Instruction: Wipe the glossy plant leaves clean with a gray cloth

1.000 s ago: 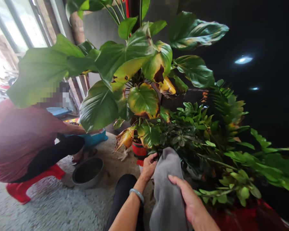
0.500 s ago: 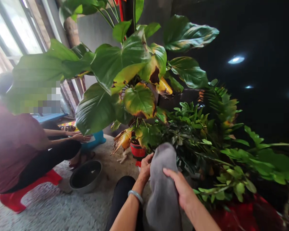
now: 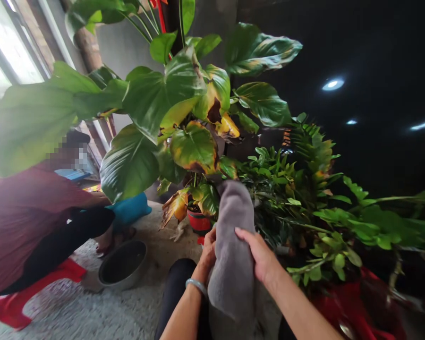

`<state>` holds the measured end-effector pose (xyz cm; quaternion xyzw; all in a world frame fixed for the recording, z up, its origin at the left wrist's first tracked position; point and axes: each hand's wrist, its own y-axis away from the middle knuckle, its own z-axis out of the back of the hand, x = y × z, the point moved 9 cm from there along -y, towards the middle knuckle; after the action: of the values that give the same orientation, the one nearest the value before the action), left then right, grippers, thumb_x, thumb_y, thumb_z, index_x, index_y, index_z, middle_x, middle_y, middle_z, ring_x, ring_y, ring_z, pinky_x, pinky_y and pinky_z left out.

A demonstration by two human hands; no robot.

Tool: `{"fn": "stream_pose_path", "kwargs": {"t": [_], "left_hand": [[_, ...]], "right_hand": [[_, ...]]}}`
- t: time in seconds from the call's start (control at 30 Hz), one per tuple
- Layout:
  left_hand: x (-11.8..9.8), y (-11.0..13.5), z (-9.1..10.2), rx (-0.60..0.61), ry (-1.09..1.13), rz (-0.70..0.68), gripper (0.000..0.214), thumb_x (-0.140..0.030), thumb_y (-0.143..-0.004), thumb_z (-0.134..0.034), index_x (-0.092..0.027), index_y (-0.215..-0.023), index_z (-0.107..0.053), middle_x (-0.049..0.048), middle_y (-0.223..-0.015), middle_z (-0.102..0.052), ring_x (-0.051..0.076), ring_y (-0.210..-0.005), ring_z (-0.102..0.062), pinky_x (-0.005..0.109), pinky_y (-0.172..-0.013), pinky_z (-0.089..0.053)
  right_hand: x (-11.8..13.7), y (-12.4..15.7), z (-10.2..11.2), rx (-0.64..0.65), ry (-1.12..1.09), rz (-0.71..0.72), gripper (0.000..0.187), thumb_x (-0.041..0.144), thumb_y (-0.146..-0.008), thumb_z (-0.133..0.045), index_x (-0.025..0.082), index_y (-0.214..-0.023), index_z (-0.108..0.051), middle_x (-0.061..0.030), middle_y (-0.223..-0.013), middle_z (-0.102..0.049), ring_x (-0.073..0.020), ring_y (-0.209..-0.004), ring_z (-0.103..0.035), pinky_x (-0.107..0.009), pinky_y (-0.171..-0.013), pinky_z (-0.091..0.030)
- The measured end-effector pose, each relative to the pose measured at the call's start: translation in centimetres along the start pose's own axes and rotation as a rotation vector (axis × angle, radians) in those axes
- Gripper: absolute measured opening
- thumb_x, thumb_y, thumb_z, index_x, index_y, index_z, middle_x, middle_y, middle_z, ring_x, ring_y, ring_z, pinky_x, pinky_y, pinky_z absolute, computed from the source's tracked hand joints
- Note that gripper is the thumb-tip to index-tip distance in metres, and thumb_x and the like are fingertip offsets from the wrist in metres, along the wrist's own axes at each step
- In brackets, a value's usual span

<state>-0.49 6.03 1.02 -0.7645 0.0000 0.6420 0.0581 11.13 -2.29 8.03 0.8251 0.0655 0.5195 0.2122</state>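
A long, soft grey cloth (image 3: 233, 250) with a fuzzy surface hangs upright between my hands, in front of the plants. My left hand (image 3: 207, 252) grips its left edge, the fingers partly hidden behind it; a pale bangle circles that wrist. On the right side, my right hand (image 3: 260, 255) has its thumb pressed on the front of the cloth, and its other fingers are out of sight behind. The lower end of the cloth hangs down between my knees.
A large-leaved plant in a red pot (image 3: 198, 222) stands ahead, with bushy plants (image 3: 290, 203) to its right. At left, another person (image 3: 38, 222) sits on a red stool (image 3: 14, 307). Beside them are a grey basin (image 3: 123, 267) and a blue item (image 3: 131, 210).
The view has turned slightly to the right. My hands and the cloth have risen a little, with the grip about the same. The other person leans farther forward.
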Motion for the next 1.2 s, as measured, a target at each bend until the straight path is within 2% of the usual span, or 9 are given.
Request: {"fn": "stream_pose_path", "kwargs": {"t": [0.1, 0.2, 0.3, 0.47, 0.6, 0.73, 0.93, 1.1, 1.2], "left_hand": [[-0.6, -0.1, 0.2, -0.036, 0.111, 0.028, 0.043, -0.03, -0.05, -0.077, -0.015, -0.09, -0.073, 0.0062, -0.08, -0.072, 0.021, -0.076, -0.062, 0.029, -0.068, -0.049], [-0.5, 0.1, 1.1, -0.108, 0.06, 0.089, 0.044, -0.022, -0.05, -0.072, -0.012, -0.093, -0.073, -0.0033, -0.052, -0.059, 0.01, -0.048, -0.049, 0.022, -0.048, -0.038], [-1.2, 0.7, 2.5, -0.227, 0.064, 0.075, 0.042, -0.02, -0.05, -0.068, -0.011, -0.091, -0.071, -0.0064, -0.047, -0.054, 0.007, -0.041, -0.041, 0.02, -0.043, -0.033], [-3.9, 4.7, 4.4, -0.48, 0.138, 0.007, 0.032, -0.026, -0.051, -0.071, -0.015, -0.08, -0.07, 0.0055, -0.083, -0.07, 0.012, -0.057, -0.058, 0.022, -0.05, -0.044], [-6.3, 8.9, 1.6, -0.348, 0.141, -0.035, 0.037, -0.033, -0.057, -0.076, -0.016, -0.088, -0.073, 0.0095, -0.093, -0.073, 0.02, -0.083, -0.065, 0.026, -0.068, -0.05], [-5.9, 12.4, -1.8, -0.209, 0.234, 0.071, 0.061, -0.037, -0.054, -0.083, -0.018, -0.111, -0.069, 0.0117, -0.116, -0.069, 0.028, -0.112, -0.059, 0.032, -0.093, -0.045], [-3.5, 15.2, -4.9, -0.106, 0.343, 0.308, 0.066, -0.049, -0.044, -0.087, -0.011, -0.096, -0.072, 0.0121, -0.09, -0.075, 0.03, -0.089, -0.067, 0.037, -0.084, -0.052], [-3.4, 16.1, -5.8, -0.094, 0.376, 0.359, 0.066, -0.043, -0.041, -0.09, -0.011, -0.097, -0.072, 0.0106, -0.085, -0.076, 0.028, -0.084, -0.069, 0.035, -0.08, -0.054], [-3.4, 16.2, -6.3, -0.07, 0.353, 0.385, 0.065, -0.044, -0.046, -0.089, -0.011, -0.099, -0.072, 0.0106, -0.083, -0.076, 0.028, -0.081, -0.07, 0.036, -0.078, -0.055]], "right_hand": [[-5.4, 0.5, 3.0, -0.103, 0.071, -0.106, 0.024, 0.029, -0.043, -0.074, 0.019, -0.062, -0.064, -0.002, -0.051, -0.066, -0.0224, -0.053, -0.061, -0.034, -0.055, -0.047], [-7.9, 2.2, 4.8, -0.128, 0.083, -0.137, 0.023, 0.023, -0.039, -0.069, 0.021, -0.061, -0.062, 0.0008, -0.05, -0.066, -0.0224, -0.056, -0.06, -0.034, -0.056, -0.046], [-7.3, 3.2, 5.3, -0.087, 0.028, -0.108, 0.023, 0.017, -0.036, -0.065, 0.022, -0.057, -0.06, 0.0036, -0.045, -0.062, -0.0209, -0.053, -0.058, -0.033, -0.056, -0.045], [-5.0, 3.3, 5.4, -0.001, -0.098, -0.033, 0.024, 0.012, -0.033, -0.063, 0.02, -0.056, -0.062, 0.0002, -0.048, -0.067, -0.0214, -0.053, -0.058, -0.035, -0.06, -0.046], [-4.7, 3.5, 5.6, 0.008, -0.11, 0.004, 0.024, 0.011, -0.033, -0.063, 0.02, -0.055, -0.064, 0.001, -0.047, -0.067, -0.0209, -0.052, -0.057, -0.034, -0.058, -0.045], [-4.2, 4.3, 5.8, -0.023, -0.116, 0.055, 0.029, 0.01, -0.032, -0.064, 0.02, -0.059, -0.066, 0.0001, -0.051, -0.069, -0.0224, -0.056, -0.058, -0.034, -0.061, -0.045], [-3.2, 5.3, 5.9, 0.018, 0.022, 0.148, 0.029, 0.01, -0.035, -0.064, 0.021, -0.063, -0.066, 0.0017, -0.059, -0.069, -0.0264, -0.07, -0.06, -0.037, -0.07, -0.044], [-4.1, 5.0, 6.9, 0.062, 0.012, 0.089, 0.026, 0.007, -0.035, -0.064, 0.02, -0.057, -0.063, 0.0045, -0.05, -0.062, -0.0211, -0.061, -0.056, -0.033, -0.062, -0.044], [-4.8, 4.8, 7.1, 0.121, -0.062, 0.022, 0.025, 0.016, -0.038, -0.072, 0.02, -0.061, -0.065, 0.001, -0.055, -0.067, -0.0237, -0.064, -0.061, -0.035, -0.064, -0.047]]}}
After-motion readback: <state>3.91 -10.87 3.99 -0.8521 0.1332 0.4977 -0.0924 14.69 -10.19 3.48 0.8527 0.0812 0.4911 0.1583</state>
